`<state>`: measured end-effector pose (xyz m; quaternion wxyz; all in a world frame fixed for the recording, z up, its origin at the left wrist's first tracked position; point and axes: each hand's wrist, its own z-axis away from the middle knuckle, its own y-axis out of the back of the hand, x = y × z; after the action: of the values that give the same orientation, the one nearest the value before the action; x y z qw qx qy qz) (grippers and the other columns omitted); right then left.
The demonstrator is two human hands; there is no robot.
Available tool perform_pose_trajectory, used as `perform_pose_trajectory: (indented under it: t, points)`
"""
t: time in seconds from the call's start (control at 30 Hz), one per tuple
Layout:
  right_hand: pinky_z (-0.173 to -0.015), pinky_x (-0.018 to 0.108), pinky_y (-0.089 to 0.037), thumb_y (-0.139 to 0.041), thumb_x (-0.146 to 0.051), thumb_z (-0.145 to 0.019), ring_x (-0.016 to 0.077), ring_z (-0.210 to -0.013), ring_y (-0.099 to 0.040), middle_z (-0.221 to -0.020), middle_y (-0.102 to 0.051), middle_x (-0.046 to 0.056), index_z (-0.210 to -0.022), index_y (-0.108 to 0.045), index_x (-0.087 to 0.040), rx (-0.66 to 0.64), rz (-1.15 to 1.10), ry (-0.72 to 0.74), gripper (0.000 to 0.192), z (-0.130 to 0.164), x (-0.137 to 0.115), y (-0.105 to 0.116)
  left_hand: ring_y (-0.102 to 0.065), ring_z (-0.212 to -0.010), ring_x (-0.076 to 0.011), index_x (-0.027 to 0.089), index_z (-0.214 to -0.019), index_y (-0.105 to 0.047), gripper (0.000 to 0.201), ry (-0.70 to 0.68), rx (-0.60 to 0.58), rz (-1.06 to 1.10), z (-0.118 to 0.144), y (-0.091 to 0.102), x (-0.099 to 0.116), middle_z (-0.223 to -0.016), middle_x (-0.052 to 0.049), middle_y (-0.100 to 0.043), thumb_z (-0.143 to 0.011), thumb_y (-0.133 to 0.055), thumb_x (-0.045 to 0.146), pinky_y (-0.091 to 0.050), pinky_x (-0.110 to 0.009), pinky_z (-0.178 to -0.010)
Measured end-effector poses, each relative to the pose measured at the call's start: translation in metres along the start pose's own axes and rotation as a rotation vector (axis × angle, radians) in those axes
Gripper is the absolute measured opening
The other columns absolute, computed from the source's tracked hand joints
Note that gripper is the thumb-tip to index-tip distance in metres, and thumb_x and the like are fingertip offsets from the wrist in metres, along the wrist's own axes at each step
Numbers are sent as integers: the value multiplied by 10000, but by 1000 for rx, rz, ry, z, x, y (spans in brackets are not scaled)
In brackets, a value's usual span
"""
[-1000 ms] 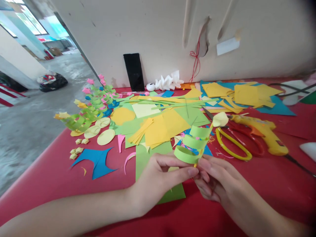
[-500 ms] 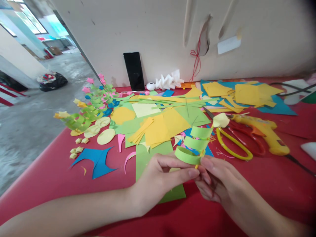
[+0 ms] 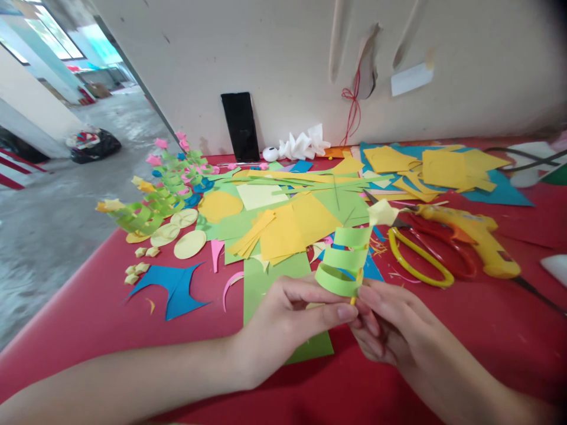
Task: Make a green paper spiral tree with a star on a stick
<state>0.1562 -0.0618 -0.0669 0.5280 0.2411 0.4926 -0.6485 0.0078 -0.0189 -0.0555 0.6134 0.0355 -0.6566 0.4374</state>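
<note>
Both hands pinch the bottom of a small paper craft (image 3: 348,260): three green paper loops stacked on a thin yellow stem, topped by a pale yellow folded star (image 3: 383,212). My left hand (image 3: 287,321) grips the stem's base from the left with thumb and forefinger. From the right, my right hand (image 3: 390,327) holds the same base, its fingers meeting the left thumb. The craft stands tilted a little to the right above a green paper sheet (image 3: 270,283) on the red table (image 3: 88,319).
Yellow-handled scissors (image 3: 419,260) and a yellow glue gun (image 3: 469,236) lie to the right. Yellow, green and blue paper sheets cover the middle and back. Several finished green loop crafts (image 3: 150,206) lie at the left edge. A black phone (image 3: 240,127) leans on the wall.
The craft has swung slightly left and stands more upright; its star top moved up and left. Both hands keep their grip in nearly the same place.
</note>
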Motion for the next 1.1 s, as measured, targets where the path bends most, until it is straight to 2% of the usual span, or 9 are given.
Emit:
perform_pose_trajectory:
  t: [0.17,0.3,0.43,0.53,0.6,0.73,0.9,0.97,1.1]
  points:
    - [-418,199,-213,-596,-483,-744,50,-434,-310,-497,-363,-47,-537,-407,-168,-28,6,26,421,-2,-1,-1,-662,-871,-224,119,-894,-724,258,-5,-3,42,-1,0,-1,-880,-98,-717,-856,-474,71,-502,-332,-771]
    - [-410,201,-197,-592,-482,-741,54,-422,-282,-469,-353,-50,-551,-405,-177,-18,44,2,405,-2,-1,-1,-669,-770,-185,141,-862,-733,272,4,23,69,0,0,-2,-827,-76,-722,-856,-471,69,-500,-324,-766]
    - [-410,207,-210,-575,-486,-751,61,-421,-275,-462,-360,-49,-563,-403,-183,-6,93,41,396,-3,-2,0,-637,-707,-96,180,-753,-748,199,-24,170,-40,-1,3,-4,-706,-9,-718,-817,-570,118,-485,-192,-747]
    - [-412,211,-206,-557,-492,-773,61,-428,-243,-450,-310,-53,-526,-359,-178,38,152,137,447,-3,-5,2,-598,-677,-43,216,-721,-748,117,-27,315,-103,-2,6,-5,-681,39,-707,-756,-655,154,-457,-98,-656]
    - [-405,206,-211,-574,-475,-775,63,-436,-238,-454,-287,-54,-513,-361,-174,110,202,246,453,-3,-11,5,-593,-670,-34,222,-714,-747,93,-12,350,-113,-2,6,-6,-683,48,-703,-738,-675,167,-454,-85,-635]
    - [-408,172,-287,-668,-431,-716,72,-488,-350,-554,-417,-46,-728,-549,-235,305,282,468,230,-4,-28,13,-610,-693,-46,203,-702,-745,97,7,328,-127,-2,3,-5,-727,28,-703,-752,-664,185,-471,-99,-655]
    - [-422,198,-350,-681,-405,-706,99,-514,-398,-600,-449,-27,-916,-585,-294,265,368,465,256,-8,-38,16,-604,-673,-45,192,-693,-745,87,38,320,-112,-1,2,-4,-707,22,-688,-733,-676,158,-475,-97,-648]
    - [-426,214,-368,-688,-425,-684,109,-515,-405,-599,-453,-26,-907,-580,-293,267,389,422,281,-8,-37,16,-601,-662,-44,188,-690,-744,85,43,314,-111,-1,2,-4,-690,25,-679,-723,-680,143,-477,-97,-648]
    - [-447,217,-387,-689,-458,-669,98,-513,-410,-612,-449,-30,-731,-556,-249,247,402,384,255,-9,-36,14,-621,-695,-76,182,-702,-746,66,57,300,-121,-1,1,-5,-730,0,-701,-717,-685,162,-495,-138,-683]
